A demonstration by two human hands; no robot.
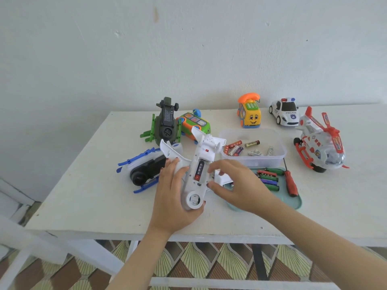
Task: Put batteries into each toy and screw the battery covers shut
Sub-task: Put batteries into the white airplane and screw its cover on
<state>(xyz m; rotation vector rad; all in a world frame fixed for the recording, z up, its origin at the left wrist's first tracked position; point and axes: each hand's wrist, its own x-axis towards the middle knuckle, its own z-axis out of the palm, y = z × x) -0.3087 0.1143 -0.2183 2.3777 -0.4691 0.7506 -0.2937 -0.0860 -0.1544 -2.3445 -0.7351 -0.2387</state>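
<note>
Two hands meet on the upturned white plastic toy aeroplane (188,185), near-centre on the white surface (83,195): our left hand (173,197) grips its near end, our right hand (236,185) curls beside its red-black battery (200,169), grasp unclear.

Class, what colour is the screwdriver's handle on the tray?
The slim screwdriver handle is red, head view best.

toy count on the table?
7: green helicopter and green bus back left; blue helicopter left; white plane centre, in the left hand; yellow phone car and police car at the back; red helicopter right. None looks hidden.
</note>
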